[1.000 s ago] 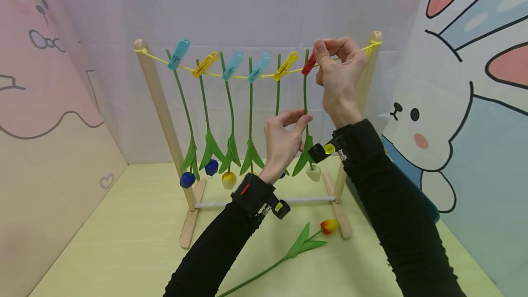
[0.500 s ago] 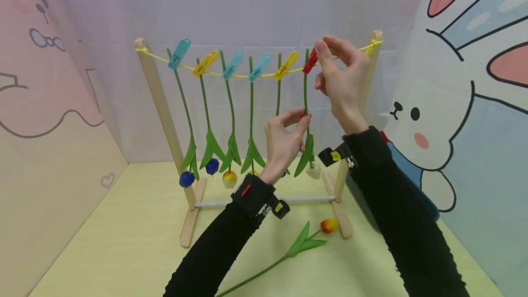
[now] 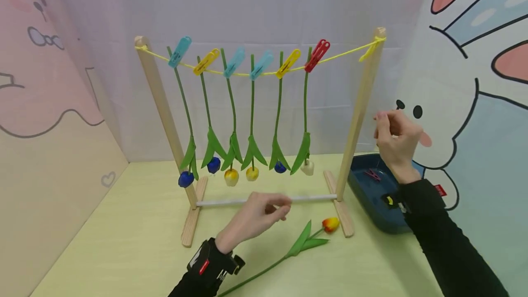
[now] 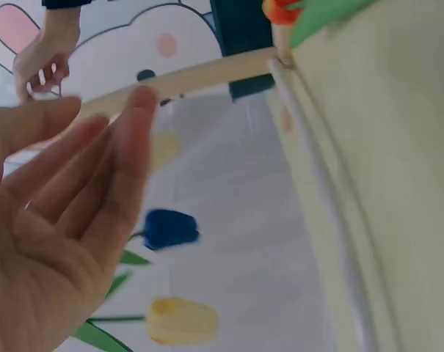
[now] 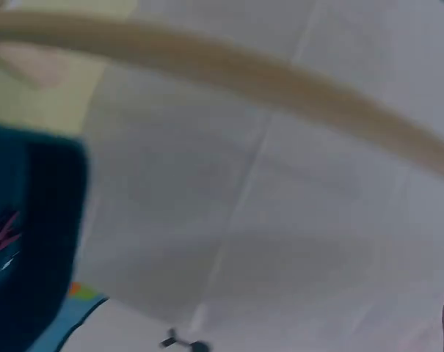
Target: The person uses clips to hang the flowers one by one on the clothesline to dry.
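Note:
My left hand (image 3: 257, 214) hovers above the table in front of the rack, its fingers relaxed around nothing. Below and right of it lies a red-and-yellow tulip (image 3: 330, 224) with a long green stem. My right hand (image 3: 396, 143) is raised right of the rack, fingers loosely curled, no object showing in them. Beneath that hand is a dark blue bin (image 3: 379, 217) with a pink clothespin (image 3: 373, 174) inside. On the yellow cord (image 3: 346, 52), a red clothespin (image 3: 317, 55) clips the stem of a white tulip (image 3: 307, 167), hanging head down.
Left of it, more tulips hang from blue and yellow clothespins, among them a blue tulip (image 4: 170, 229) and a yellow tulip (image 4: 181, 320). The cord spans two wooden posts (image 3: 363, 104), joined low down by a white bar (image 3: 313, 198). Curtains with cartoon animals surround the table.
Both hands have let go: the right left the red clothespin and moved down to the right toward the bin; the left released the white tulip's stem and dropped lower.

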`<state>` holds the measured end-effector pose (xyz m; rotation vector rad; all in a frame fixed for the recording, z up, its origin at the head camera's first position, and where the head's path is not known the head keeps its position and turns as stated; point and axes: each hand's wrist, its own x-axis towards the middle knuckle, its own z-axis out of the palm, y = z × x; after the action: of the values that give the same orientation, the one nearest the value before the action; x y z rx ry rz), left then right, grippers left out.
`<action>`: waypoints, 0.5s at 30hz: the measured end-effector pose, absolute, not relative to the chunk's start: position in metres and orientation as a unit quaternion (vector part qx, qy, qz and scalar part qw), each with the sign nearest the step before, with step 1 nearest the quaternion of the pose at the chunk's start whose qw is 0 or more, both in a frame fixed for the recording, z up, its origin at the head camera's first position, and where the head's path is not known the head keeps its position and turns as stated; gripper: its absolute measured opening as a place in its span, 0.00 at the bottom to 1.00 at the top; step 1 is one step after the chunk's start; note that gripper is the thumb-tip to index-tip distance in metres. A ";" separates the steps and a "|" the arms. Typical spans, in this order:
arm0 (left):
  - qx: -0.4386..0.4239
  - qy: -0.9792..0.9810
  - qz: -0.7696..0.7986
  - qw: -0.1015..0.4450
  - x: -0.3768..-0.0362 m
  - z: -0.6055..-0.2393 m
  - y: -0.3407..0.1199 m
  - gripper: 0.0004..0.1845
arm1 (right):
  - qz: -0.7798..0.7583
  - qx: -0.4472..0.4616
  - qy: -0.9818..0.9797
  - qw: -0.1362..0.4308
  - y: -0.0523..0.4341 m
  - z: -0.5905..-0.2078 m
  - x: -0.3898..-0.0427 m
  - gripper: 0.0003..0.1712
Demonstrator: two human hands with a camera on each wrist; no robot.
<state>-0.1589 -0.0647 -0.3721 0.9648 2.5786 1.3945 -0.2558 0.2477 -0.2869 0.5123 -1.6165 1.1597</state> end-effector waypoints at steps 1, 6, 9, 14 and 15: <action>0.314 0.847 0.423 0.061 -0.158 -0.382 -0.072 0.15 | 0.459 0.197 -0.701 0.509 0.261 -0.296 -0.261 0.14; 0.298 0.882 0.321 0.173 -0.155 -0.416 -0.093 0.23 | 0.285 0.139 -0.903 0.291 0.315 -0.328 -0.279 0.14; 0.263 0.895 0.296 0.204 -0.152 -0.423 -0.096 0.26 | 0.186 0.165 -0.966 0.079 0.332 -0.338 -0.291 0.15; 0.245 0.902 0.282 0.216 -0.149 -0.429 -0.093 0.27 | 0.146 0.173 -0.970 -0.085 0.346 -0.357 -0.311 0.15; 0.246 0.902 0.282 0.216 -0.149 -0.430 -0.092 0.28 | 0.144 0.169 -0.971 -0.092 0.348 -0.361 -0.312 0.15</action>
<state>-0.1487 -0.0925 -0.4304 0.6829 2.5003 0.7817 -0.3122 0.3479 -0.3609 0.5657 -3.2417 0.4818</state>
